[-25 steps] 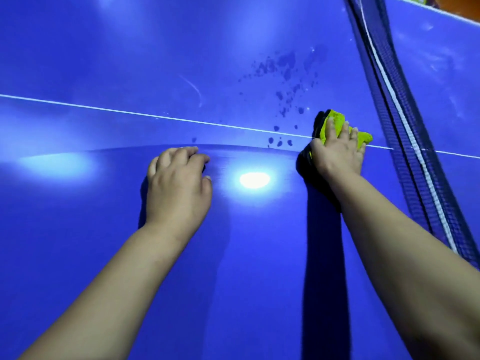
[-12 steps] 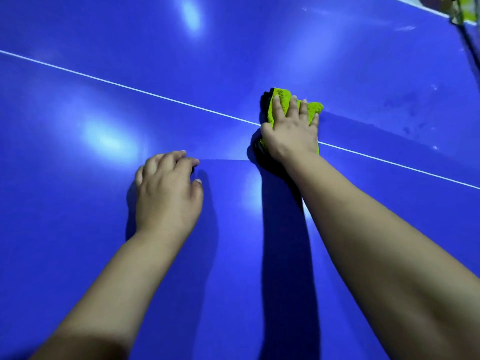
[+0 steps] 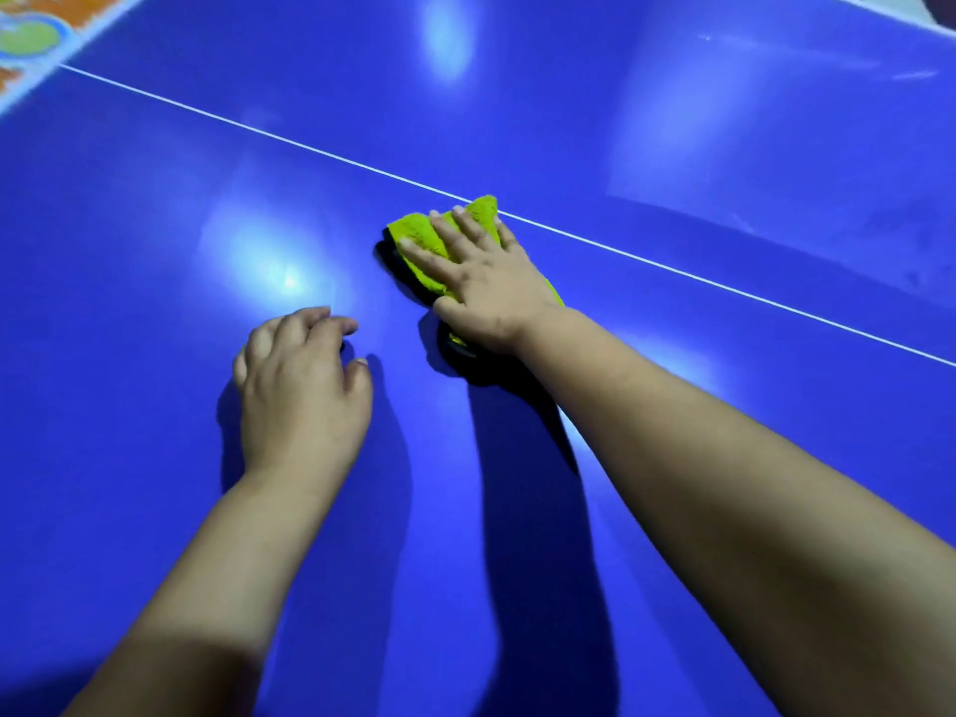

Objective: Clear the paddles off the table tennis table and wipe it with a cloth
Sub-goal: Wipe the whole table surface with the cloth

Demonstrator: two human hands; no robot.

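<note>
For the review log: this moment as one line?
stage: wiping | right hand: pressing green cloth at white line | left hand: resting on table | paddles: none in view

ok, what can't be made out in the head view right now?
- Head view: much of the lime-green fluffy cloth is hidden under the right hand.
- Left hand: its curled fingers hide whether the fingertips touch the glossy blue table.
- Paddles: none in frame.
- Colourful floor, top left: cut off by the edge, blurred.
</note>
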